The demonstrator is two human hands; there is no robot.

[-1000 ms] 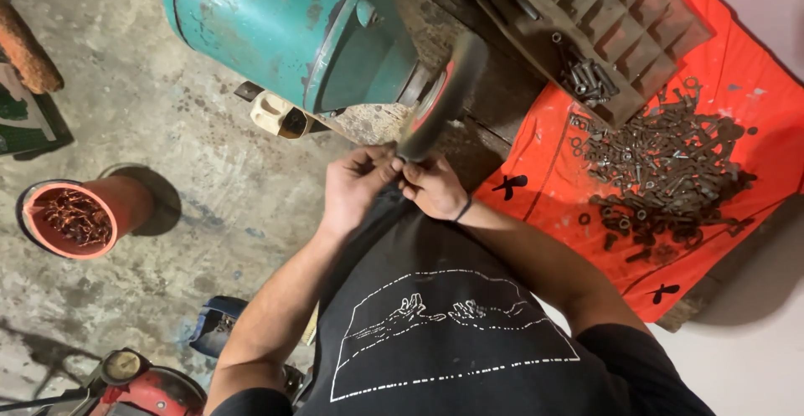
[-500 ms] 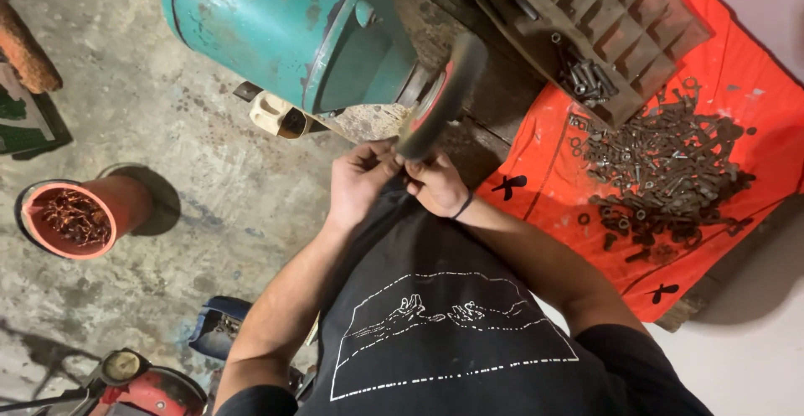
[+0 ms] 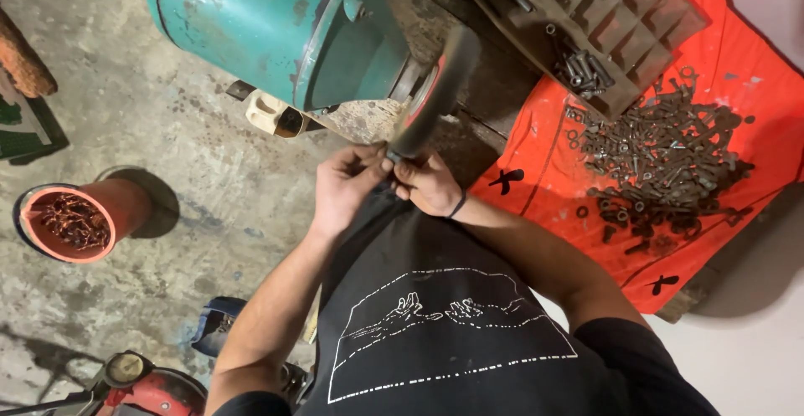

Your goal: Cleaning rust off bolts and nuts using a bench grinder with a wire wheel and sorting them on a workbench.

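Grey, stained concrete floor [image 3: 167,140] fills the room, with a big teal machine [image 3: 276,23] and its dark round wheel [image 3: 431,89] near the top. Both hands meet at the bottom edge of the wheel: the left hand [image 3: 343,186] and right hand [image 3: 431,183] are pressed close, fingers curled and pinching a small dark piece [image 3: 392,161] that is too small to make out. An orange pot [image 3: 71,219] of rusty bits stands on the floor at the left, and a red cloth [image 3: 737,89] with a pile of bolts and nuts [image 3: 662,156] and a brown tray [image 3: 603,14] lies at the right.
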